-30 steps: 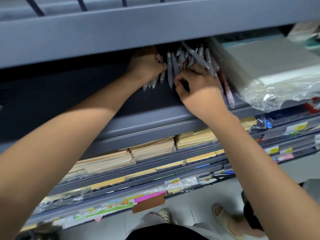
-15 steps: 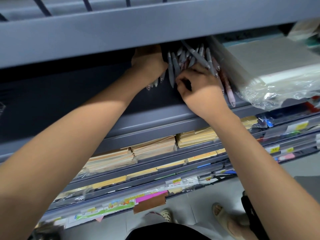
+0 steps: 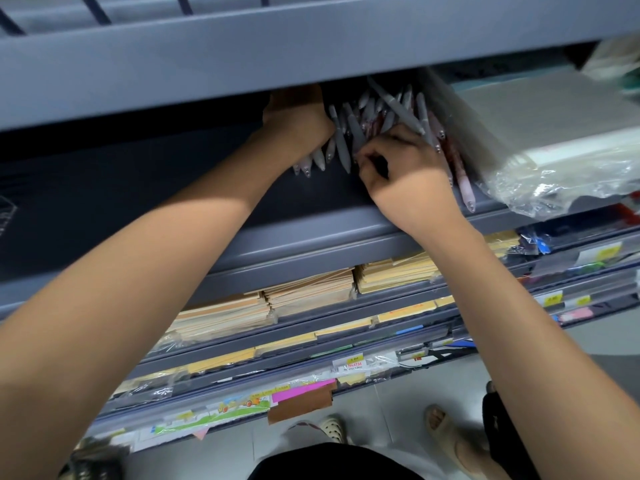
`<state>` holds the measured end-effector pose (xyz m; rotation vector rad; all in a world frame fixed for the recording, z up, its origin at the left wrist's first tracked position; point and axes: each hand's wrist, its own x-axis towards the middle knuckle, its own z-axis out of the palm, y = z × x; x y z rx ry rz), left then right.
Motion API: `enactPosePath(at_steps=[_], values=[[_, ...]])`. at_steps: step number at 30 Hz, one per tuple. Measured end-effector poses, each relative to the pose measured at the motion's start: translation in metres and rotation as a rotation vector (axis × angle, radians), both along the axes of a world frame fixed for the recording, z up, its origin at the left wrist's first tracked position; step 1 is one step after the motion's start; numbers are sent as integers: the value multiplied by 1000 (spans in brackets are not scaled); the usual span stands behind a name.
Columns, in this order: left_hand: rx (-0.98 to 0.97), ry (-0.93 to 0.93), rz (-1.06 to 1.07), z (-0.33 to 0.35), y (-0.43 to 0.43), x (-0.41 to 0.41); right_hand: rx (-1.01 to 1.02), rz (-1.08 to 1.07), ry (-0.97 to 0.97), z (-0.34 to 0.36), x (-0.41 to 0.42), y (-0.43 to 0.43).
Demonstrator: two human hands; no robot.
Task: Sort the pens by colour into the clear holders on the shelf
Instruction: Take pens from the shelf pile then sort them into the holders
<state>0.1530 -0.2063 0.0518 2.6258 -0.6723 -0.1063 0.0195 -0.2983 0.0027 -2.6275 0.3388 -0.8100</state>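
**Sorting pens (image 3: 341,147) on the shelf (image 3: 346,233)**

My left hand (image 3: 298,123) grips a bundle of pens, tips poking out below it. My right hand (image 3: 405,168) curls its fingers (image 3: 375,148) to pinch one grey barrel just left of them. Clear holders I cannot make out. I judge it best to draw one pen free slowly, clear of the wrapped paper (image 3: 540,133) right of the fingers.

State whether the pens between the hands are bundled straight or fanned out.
Fanned out: the pens splay at different angles, tips apart.
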Motion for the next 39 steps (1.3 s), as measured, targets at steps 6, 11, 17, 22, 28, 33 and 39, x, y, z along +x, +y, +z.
enactPosePath(at_steps=[6, 11, 17, 22, 28, 33, 39], values=[[42, 59, -31, 8, -5, -1, -4, 1, -5, 1, 0, 0], [-6, 91, -24, 11, -2, -4, 4, 4, 12, 1, 0, 0], [-86, 344, -106, 22, 5, -9, -5, 3, 31, 2, 0, -1], [61, 337, -167, 18, 17, -13, 12, 3, 11, 2, 0, 0], [-38, 345, -161, 10, 19, -8, 106, -3, -53, 3, 1, -3], [-144, 328, -52, -3, 4, -13, 182, -116, -174, 4, -4, -4], [-222, 415, 31, -1, -11, -26, 192, -264, -307, 5, -12, -3]])
